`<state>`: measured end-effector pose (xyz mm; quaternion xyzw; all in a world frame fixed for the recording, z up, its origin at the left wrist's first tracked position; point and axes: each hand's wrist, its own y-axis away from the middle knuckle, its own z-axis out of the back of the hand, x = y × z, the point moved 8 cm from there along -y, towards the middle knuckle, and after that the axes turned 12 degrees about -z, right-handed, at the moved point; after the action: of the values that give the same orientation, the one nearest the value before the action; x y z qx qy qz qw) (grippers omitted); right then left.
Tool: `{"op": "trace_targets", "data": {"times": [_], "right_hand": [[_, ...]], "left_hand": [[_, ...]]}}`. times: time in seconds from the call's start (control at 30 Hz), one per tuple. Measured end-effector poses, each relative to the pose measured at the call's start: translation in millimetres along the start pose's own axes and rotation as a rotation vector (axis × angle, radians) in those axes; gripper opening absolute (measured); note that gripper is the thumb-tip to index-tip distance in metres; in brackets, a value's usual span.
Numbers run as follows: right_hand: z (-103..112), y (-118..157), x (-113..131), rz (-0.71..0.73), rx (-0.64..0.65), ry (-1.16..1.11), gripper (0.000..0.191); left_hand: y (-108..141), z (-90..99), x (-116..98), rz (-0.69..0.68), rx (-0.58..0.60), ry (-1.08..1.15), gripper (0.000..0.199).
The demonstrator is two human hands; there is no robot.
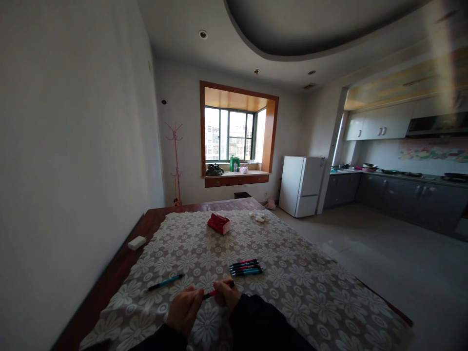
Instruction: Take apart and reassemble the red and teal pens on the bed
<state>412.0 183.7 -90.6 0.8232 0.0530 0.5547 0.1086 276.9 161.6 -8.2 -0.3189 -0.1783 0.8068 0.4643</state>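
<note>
The left hand (185, 308) has its fingers closed on one end of a red-and-black pen (211, 294), while the right hand (226, 294) pinches it nearer the other end, both just above the near part of the floral tablecloth (281, 302). A blue-and-black pen (165, 282) lies to the left, and a group of pens (246, 267) lies side by side beyond the right hand, with a red packet (218, 224) farther off. The fingers partly cover the held pen, and dark sleeves hide both wrists.
</note>
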Motion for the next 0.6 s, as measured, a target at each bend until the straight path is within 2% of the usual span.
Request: {"op": "trace_targets", "data": {"times": [0.13,0.2,0.3,0.4,0.47,0.53,0.6], "right_hand": [[8.0,-3.1,-0.8,-0.071,-0.078,-0.043,0.044],[9.8,-1.4,1.5,-0.092,-0.111,-0.043,0.042],[6.7,4.6,9.1,-0.069,-0.096,-0.020,0.042],[-1.3,9.9,15.1,-0.040,-0.013,0.055,0.047],[-3.5,11.4,17.4,-0.021,0.019,0.085,0.049],[-3.4,11.3,18.2,-0.008,0.028,0.106,0.051],[-3.6,10.6,18.6,0.007,0.038,0.138,0.052]], "left_hand": [[2.0,9.4,4.7,0.054,-0.179,0.014,0.029],[2.5,12.8,3.5,0.053,-0.219,0.000,0.030],[0.3,14.1,-0.8,0.046,-0.167,-0.019,0.028],[-3.2,14.7,-3.8,0.072,-0.079,-0.016,0.041],[-4.5,17.2,-3.7,0.104,-0.085,0.032,0.027],[-5.2,19.1,-4.5,0.110,-0.099,0.028,0.025],[-5.4,15.8,-4.6,0.109,-0.052,0.004,0.030]]}}
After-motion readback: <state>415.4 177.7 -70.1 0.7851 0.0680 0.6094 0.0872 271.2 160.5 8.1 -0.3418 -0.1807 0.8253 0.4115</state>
